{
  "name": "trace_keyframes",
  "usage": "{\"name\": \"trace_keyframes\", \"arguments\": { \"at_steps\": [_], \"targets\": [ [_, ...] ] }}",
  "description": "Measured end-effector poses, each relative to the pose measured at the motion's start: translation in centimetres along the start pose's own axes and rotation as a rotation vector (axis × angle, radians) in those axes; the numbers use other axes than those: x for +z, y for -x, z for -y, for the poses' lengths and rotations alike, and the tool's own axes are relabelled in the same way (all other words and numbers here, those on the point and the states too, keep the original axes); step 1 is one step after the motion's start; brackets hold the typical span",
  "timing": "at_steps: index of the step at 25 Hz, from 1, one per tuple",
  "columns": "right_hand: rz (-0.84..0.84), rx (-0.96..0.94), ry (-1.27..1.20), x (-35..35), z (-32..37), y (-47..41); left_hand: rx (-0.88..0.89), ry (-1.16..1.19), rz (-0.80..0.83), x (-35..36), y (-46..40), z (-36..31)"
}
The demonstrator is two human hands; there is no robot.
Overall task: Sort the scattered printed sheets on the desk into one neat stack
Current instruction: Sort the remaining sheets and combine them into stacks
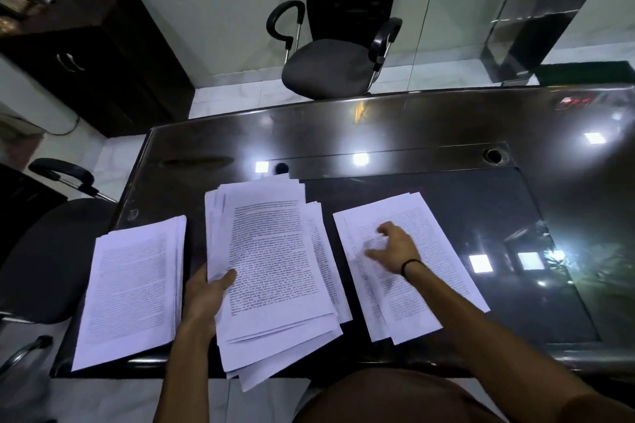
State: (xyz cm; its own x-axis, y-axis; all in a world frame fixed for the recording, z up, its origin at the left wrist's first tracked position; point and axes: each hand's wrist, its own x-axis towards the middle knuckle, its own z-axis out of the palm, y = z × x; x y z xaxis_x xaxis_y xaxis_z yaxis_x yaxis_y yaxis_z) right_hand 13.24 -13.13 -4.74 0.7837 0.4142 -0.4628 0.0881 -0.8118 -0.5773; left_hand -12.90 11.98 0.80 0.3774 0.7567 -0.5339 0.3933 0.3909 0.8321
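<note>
Three groups of printed white sheets lie on a dark glossy desk (395, 127). A fairly tidy pile (132, 288) rests at the front left. In the middle is a thick, uneven bundle (275, 261) with fanned edges; my left hand (209, 288) grips its left edge, thumb on top. On the right lie a few loosely overlapped sheets (426, 268). My right hand (391, 247) rests flat on them with fingers spread; it looks blurred. A black band circles that wrist.
A black office chair (330, 62) stands behind the desk's far edge, another chair (48, 251) at the left. A dark cabinet (89, 62) is at the back left. Two cable holes (493, 154) sit in the desk top.
</note>
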Motion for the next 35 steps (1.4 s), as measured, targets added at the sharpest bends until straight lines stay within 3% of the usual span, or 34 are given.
{"name": "trace_keyframes", "arguments": {
  "at_steps": [5, 11, 16, 21, 24, 26, 31, 35],
  "targets": [
    [-0.221, 0.341, 0.211, -5.0, -5.5, 0.6, -0.029, -0.009, 0.045, 4.1, 0.4, 0.0],
    [-0.158, 0.442, 0.225, -6.2, -8.3, 1.3, -0.044, -0.011, 0.143, 9.6, 0.3, -0.3],
    [-0.167, 0.290, 0.018, -8.0, -10.2, 1.0, -0.026, -0.037, 0.100, 11.3, 0.3, 0.1],
    [-0.086, 0.132, -0.299, -12.1, -10.0, -0.8, 0.208, -0.232, -0.107, 10.6, 1.4, -1.7],
    [0.022, 0.035, -0.509, -13.4, -7.4, -1.1, 0.294, -0.250, -0.130, 10.0, 1.4, -2.9],
    [0.100, -0.031, -0.573, -12.8, -4.2, -0.1, 0.270, -0.166, -0.072, 9.9, 1.2, -3.0],
    [0.256, -0.152, -0.456, -5.7, 1.7, 2.2, 0.092, 0.005, 0.114, 10.4, 2.8, -2.4],
    [0.343, -0.192, -0.478, -2.0, 3.2, 3.2, -0.128, 0.154, 0.139, 8.7, 2.3, -0.3]
  ]
}}
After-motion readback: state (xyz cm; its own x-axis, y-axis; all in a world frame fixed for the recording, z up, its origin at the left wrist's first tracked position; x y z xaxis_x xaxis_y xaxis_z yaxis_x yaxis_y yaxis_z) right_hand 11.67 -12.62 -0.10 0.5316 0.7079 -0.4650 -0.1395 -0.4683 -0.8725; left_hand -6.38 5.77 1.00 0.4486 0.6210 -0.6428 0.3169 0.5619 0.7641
